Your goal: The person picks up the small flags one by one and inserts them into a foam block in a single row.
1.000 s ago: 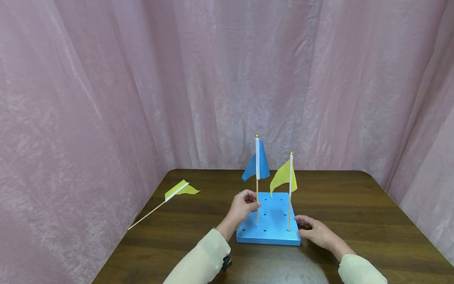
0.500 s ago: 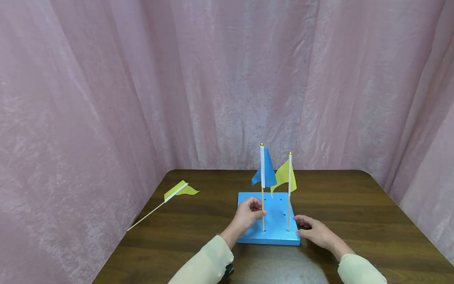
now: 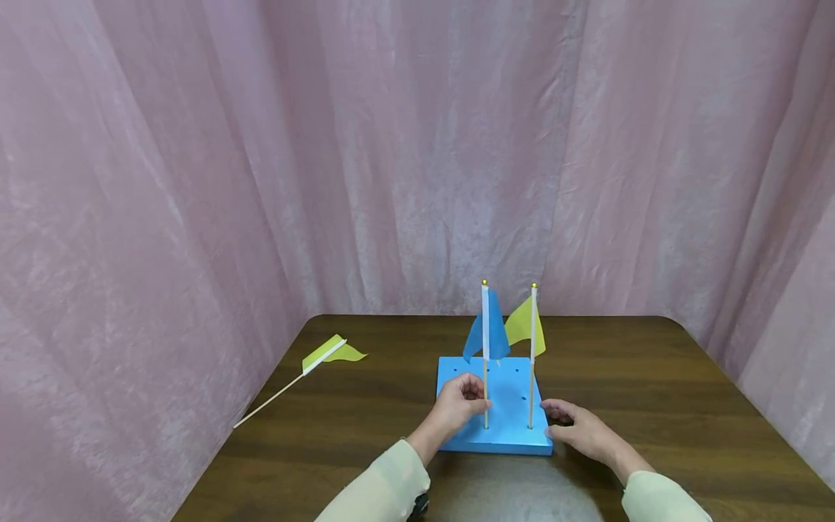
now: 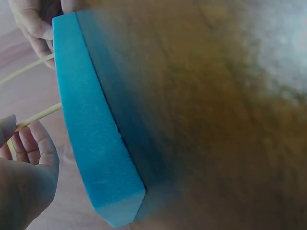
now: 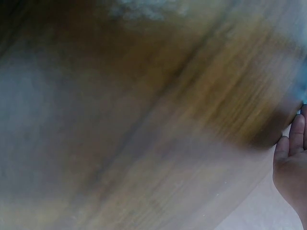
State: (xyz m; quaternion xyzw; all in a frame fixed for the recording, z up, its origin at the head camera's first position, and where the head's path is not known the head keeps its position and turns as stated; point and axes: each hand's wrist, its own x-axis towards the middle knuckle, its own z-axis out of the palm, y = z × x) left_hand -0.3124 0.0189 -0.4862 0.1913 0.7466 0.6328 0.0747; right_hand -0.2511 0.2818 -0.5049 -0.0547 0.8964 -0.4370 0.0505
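My left hand [image 3: 454, 407] pinches the wooden stick of a blue flag [image 3: 499, 337] between thumb and fingers. The flag stands upright, its stick's lower end at the front middle hole of a blue pegboard [image 3: 511, 395]. At the front right hole, a yellow flag [image 3: 520, 323] also stands upright. My right hand [image 3: 587, 433] rests against the board's right edge, fingers loosely bent. In the left wrist view, the left hand [image 4: 29, 177] holds the stick [image 4: 43, 114] close to the board's side [image 4: 91, 134]. The right wrist view shows only part of the right hand [image 5: 292, 165].
Another yellow flag [image 3: 324, 354] lies on the wooden table [image 3: 626, 362] at the left, its stick pointing toward the left edge. Several holes show in the board's top. Pink curtains [image 3: 417, 159] hang behind and at both sides of the table.
My left hand has carried the blue flag to the right and nearer, then lowered it, so its stick now stands at the front middle hole. My right hand has stayed at the board's edge.
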